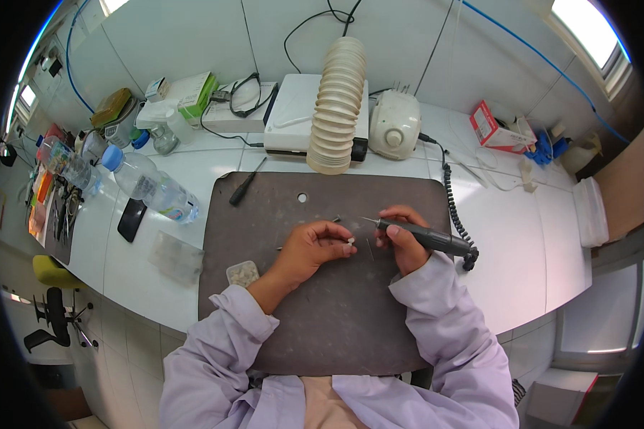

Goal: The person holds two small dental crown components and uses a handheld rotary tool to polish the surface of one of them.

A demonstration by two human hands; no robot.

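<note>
A phone lay near a bottle, glasses rested on a white box, and a chair stood far left.

A smooth, metal-tipped handpiece contrasts with a matt, scuffed mat. Around it, a ribbed plastic hose marks twelve o'clock, a glossy plastic bottle ten.

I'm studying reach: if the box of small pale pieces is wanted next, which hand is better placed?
Probably the left hand: the box lies nearer to it, though it pinches a small white piece. The right hand is farther off and grips a dark handpiece.
</note>
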